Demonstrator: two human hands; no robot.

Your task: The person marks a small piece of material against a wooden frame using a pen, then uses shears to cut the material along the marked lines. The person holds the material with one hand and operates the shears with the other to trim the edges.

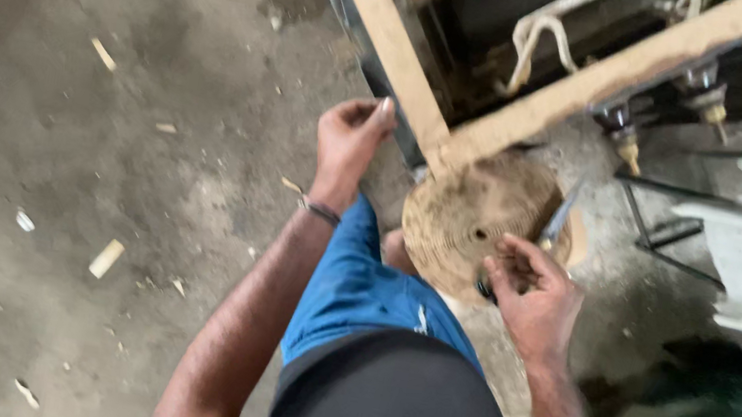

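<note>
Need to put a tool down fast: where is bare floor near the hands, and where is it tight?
Bare concrete floor lies beyond the left hand, with only scattered wood chips. Crowded: around the right hand, the round disc, the crossed wooden planks and the machine frame.

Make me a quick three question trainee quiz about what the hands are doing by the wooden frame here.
1. True or false: the left hand grips a wooden beam of the frame.
2. Which hand is at the round coiled disc?
A. left
B. right
C. neither
3. Fill in: the person's shorts are ____ in colour.

Key:
1. True.
2. B, the right hand, which also holds a small dark object; what it is cannot be told.
3. Blue.
</note>
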